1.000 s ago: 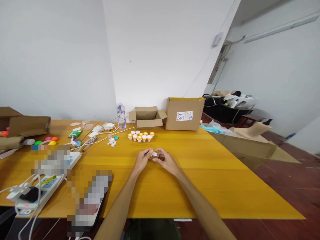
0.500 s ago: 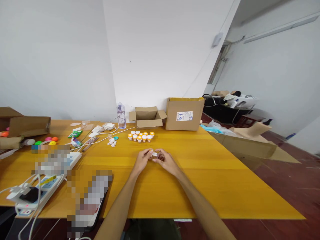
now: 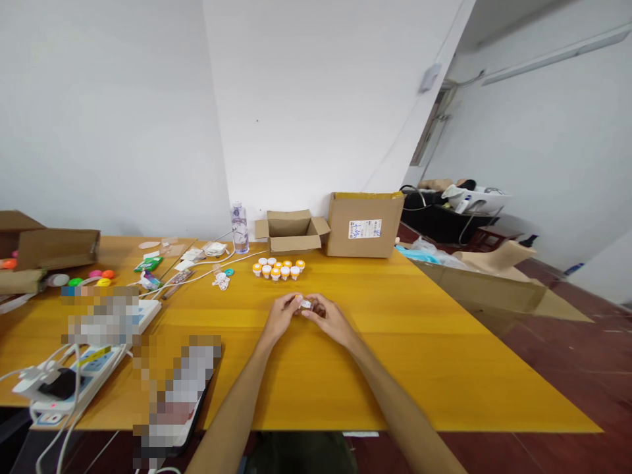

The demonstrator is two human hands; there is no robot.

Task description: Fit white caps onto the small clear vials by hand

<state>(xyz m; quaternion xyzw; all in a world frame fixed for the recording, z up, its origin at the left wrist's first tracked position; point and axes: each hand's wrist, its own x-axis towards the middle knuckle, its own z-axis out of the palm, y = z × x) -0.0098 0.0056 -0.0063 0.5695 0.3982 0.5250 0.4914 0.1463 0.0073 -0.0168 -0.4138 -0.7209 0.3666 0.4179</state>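
A small white piece (image 3: pixel 306 305) with dark marks and a bit of orange at its left end is held between my two hands, just above the wooden table. My left hand (image 3: pixel 282 317) pinches its left end with thumb and fingers. My right hand (image 3: pixel 328 316) is curled round the right end, the thumb below and the fingers above; part of the piece is hidden there. Beyond the hands, several small white-and-orange pieces with round tops (image 3: pixel 276 270) stand close together in a cluster.
Behind the cluster are an open cardboard box (image 3: pixel 295 245), a larger closed box (image 3: pixel 363 227) and a clear bottle (image 3: pixel 239 228). White power strips (image 3: pixel 99 362) with cables and a phone-like device (image 3: pixel 185 401) lie at left. Another box (image 3: pixel 59 249) with coloured balls stands far left.
The right fingers have curled slightly closer round the small white piece, and the right thumb has shifted a little. The left hand and everything else look unmoved.
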